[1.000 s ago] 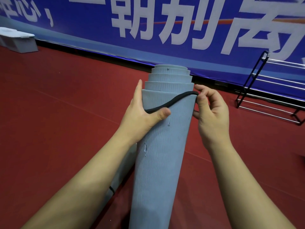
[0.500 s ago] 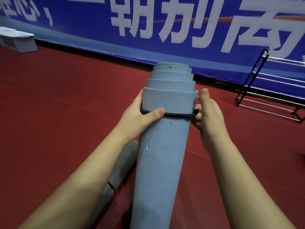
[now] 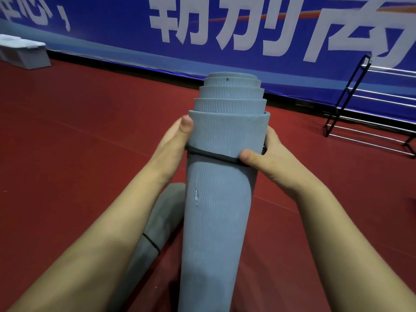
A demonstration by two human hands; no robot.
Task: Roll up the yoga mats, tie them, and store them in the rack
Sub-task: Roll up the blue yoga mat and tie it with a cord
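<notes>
A rolled grey-blue yoga mat [image 3: 216, 210] stands upright in the middle, its inner layers telescoping out at the top. A black band [image 3: 211, 155] circles it a little below the upper rim. My left hand [image 3: 174, 145] grips the mat's left side with the thumb lying up along it and the fingers hidden behind. My right hand [image 3: 267, 161] wraps the right side, its thumb pressing the band against the mat. A second rolled mat [image 3: 157, 224], tied with a black band, lies on the floor behind my left forearm. The metal rack [image 3: 358, 104] stands at the right by the wall.
Red floor [image 3: 78, 143] spreads all around. A blue banner wall [image 3: 112, 30] with white characters runs along the back. A grey block [image 3: 24, 52] sits at the far left by the wall.
The band went from a loose loop at the rim to snug round the mat, then slid lower. My left thumb came off the band; my right thumb now presses it.
</notes>
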